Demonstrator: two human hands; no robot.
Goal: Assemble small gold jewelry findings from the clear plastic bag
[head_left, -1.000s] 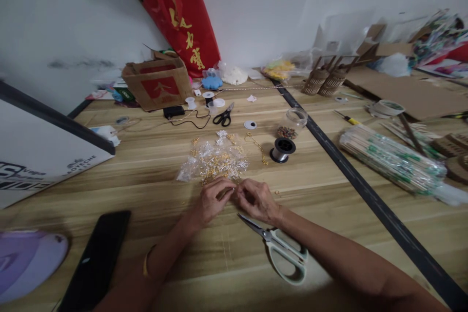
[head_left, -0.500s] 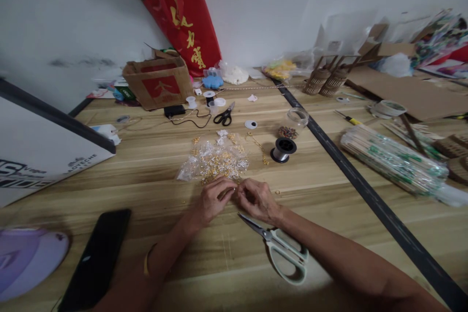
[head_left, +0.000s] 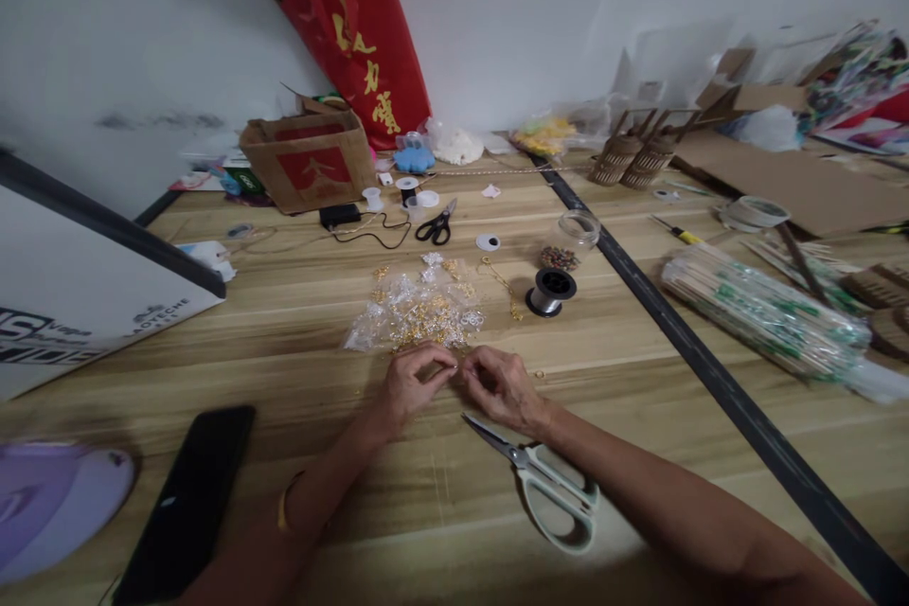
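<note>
My left hand (head_left: 414, 387) is closed in a pinch, thumb against forefinger, on something too small to make out. Close beside it, my right hand (head_left: 503, 388) pinches too; what its fingertips hold is hidden. Just beyond both hands lies a pile of gold and silver jewelry findings (head_left: 433, 314) on clear plastic bags. Under my right wrist rest scissors with pale handles (head_left: 558, 502), blades pointing up and left. A small gold ring (head_left: 539, 374) lies right of my right hand, and a gold chain (head_left: 506, 289) lies farther back.
A black spool of wire (head_left: 551, 292) and a jar of beads (head_left: 568, 241) stand right of the pile. Black scissors (head_left: 436, 223) lie behind it. A dark phone (head_left: 188, 502) is at front left, wrapped sticks (head_left: 767, 312) at right. A paper bag (head_left: 309, 161) stands at the back.
My left and right fingertips have drawn slightly apart, leaving a small gap between them. The things on the table have not moved.
</note>
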